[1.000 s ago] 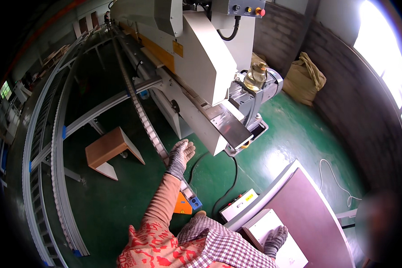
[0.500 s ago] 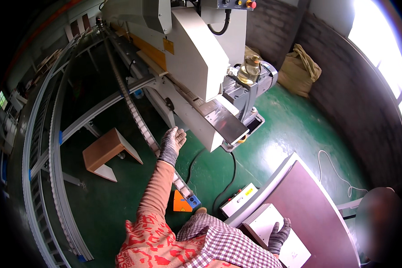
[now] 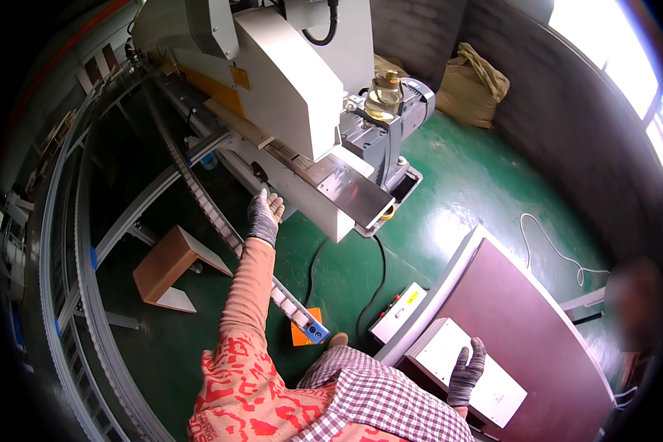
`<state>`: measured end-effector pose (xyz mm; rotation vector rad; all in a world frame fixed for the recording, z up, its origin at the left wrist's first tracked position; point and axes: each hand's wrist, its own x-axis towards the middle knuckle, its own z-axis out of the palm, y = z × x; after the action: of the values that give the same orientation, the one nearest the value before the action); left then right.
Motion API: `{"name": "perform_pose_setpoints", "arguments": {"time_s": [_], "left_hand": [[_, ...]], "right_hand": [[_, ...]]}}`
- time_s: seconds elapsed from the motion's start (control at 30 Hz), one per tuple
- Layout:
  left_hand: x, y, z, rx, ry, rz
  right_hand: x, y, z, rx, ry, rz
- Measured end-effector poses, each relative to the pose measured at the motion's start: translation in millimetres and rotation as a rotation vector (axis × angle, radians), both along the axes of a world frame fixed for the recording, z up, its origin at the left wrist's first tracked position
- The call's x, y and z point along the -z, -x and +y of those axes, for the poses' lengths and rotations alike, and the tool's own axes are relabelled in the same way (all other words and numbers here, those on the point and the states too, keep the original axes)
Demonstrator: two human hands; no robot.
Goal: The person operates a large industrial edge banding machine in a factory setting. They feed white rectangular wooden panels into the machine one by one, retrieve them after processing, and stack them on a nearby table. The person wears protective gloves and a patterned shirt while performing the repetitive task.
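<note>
My left hand [image 3: 265,215], in a grey glove with bare-looking fingertips, reaches forward with its fingers stretched out and nothing in it. It is beside the lower side of a large white machine [image 3: 291,85], close to the metal end plate [image 3: 355,193]; whether it touches the machine I cannot tell. Down on the right, my right hand [image 3: 465,374], gloved too, is open with fingers spread over a stack of white panels [image 3: 497,394]. Contact between that palm and the top panel is hard to make out. The stack lies on a brownish-purple tabletop [image 3: 527,317].
A roller rail [image 3: 221,221] runs from my feet along the machine. Left of it are a brown angled board piece [image 3: 162,269] and a curved conveyor frame [image 3: 85,258]. A motor [image 3: 412,103], a sack [image 3: 473,88], a white control box [image 3: 399,311] and floor cables [image 3: 384,272] lie ahead.
The whole view has shifted, so the machine sits further left. My right hand's fingers have lifted and stretched out more over the panels. The left hand stays outstretched by the machine.
</note>
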<state>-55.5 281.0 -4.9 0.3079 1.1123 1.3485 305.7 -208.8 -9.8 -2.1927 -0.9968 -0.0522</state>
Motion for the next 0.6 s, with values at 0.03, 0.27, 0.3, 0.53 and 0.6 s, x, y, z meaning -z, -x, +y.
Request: {"name": "perform_pose_setpoints", "arguments": {"time_s": [0.03,0.27,0.3,0.53,0.6], "left_hand": [[6,2,10,0.010,0.019,0.002],[19,-9,56,0.002,0.087,0.038],[18,-13,59,0.006,0.092,0.051],[43,-30,88,0.104,0.152,0.104],[50,-35,95,0.083,0.220,0.081]], "right_hand": [[0,2,0,-0.005,-0.030,-0.003],[-3,18,-4,0.022,-0.115,0.041],[0,20,-3,0.035,-0.157,0.106],[5,37,2,0.042,-0.189,0.154],[0,38,4,0.039,-0.207,0.178]]}}
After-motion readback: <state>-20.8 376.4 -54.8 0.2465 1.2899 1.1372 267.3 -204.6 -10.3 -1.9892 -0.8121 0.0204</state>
